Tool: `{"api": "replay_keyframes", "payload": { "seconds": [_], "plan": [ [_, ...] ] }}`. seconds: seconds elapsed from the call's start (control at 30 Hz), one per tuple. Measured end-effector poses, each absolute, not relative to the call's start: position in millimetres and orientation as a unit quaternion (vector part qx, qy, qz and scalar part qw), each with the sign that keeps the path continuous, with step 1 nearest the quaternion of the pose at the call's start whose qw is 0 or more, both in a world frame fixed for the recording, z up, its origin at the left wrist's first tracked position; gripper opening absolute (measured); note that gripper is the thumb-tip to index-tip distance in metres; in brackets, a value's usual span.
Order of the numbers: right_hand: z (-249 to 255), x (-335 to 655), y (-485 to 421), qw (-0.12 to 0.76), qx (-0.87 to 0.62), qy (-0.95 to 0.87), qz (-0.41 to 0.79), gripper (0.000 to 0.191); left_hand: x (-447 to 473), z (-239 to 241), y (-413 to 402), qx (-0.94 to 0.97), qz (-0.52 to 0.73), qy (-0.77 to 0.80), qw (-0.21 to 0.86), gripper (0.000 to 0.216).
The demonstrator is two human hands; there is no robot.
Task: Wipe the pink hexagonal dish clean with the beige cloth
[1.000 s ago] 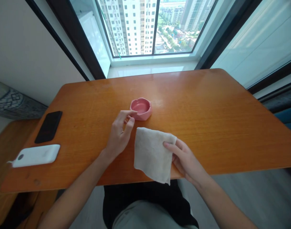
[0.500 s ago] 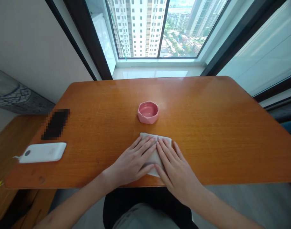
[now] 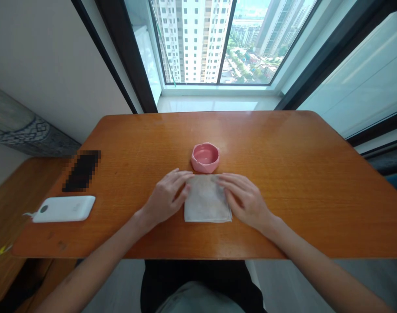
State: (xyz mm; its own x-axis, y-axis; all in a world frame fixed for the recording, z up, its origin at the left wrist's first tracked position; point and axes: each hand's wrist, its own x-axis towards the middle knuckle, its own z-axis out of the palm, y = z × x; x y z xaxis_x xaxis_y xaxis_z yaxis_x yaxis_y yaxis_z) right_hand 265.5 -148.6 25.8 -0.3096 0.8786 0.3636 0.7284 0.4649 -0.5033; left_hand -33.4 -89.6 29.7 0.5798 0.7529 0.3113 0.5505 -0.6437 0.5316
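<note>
A folded off-white cloth (image 3: 206, 200) lies flat on the orange wooden table (image 3: 283, 174), just in front of a small pink bowl (image 3: 205, 157). My left hand (image 3: 166, 198) rests on the table with its fingertips on the cloth's left edge, fingers spread. My right hand (image 3: 246, 198) lies with its fingers stretched over the cloth's right edge and far right corner. Neither hand grips anything. The bowl stands free, a little beyond my fingertips.
A white power bank (image 3: 64, 208) with a cable lies at the table's left, with a dark phone (image 3: 81, 171) behind it. A lower wooden surface (image 3: 9, 195) adjoins the table on the left. Beyond the table's far edge are a sill and large windows.
The cloth went from hanging in my right hand to lying on the table. Both hands then slid apart from on top of it to its left and right edges.
</note>
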Motion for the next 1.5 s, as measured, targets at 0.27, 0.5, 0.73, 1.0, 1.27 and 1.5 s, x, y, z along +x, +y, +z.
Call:
{"api": "replay_keyframes", "payload": {
  "seconds": [0.27,0.5,0.73,1.0,1.27,1.5],
  "plan": [
    [14,303,-13,0.136,-0.725,-0.674,0.042,0.068,-33,12,46,0.808,0.166,0.555,0.109,0.069],
    [-5,304,-11,0.103,-0.724,-0.681,0.03,0.069,-30,-14,53,0.813,0.105,0.567,0.077,0.071],
    [-7,306,-9,0.104,-0.72,-0.685,0.042,0.068,-32,-14,55,0.813,0.106,0.568,0.08,0.071],
    [19,288,-31,0.265,-0.624,-0.735,0.023,0.065,-33,-14,54,0.811,0.115,0.566,0.089,0.071],
    [33,238,-53,0.18,-0.435,-0.881,0.032,0.052,-30,-9,51,0.81,0.109,0.569,0.088,0.071],
    [23,321,-21,0.184,-0.623,-0.759,-0.041,0.057,-31,-10,51,0.809,0.113,0.569,0.092,0.07]
  ]
}}
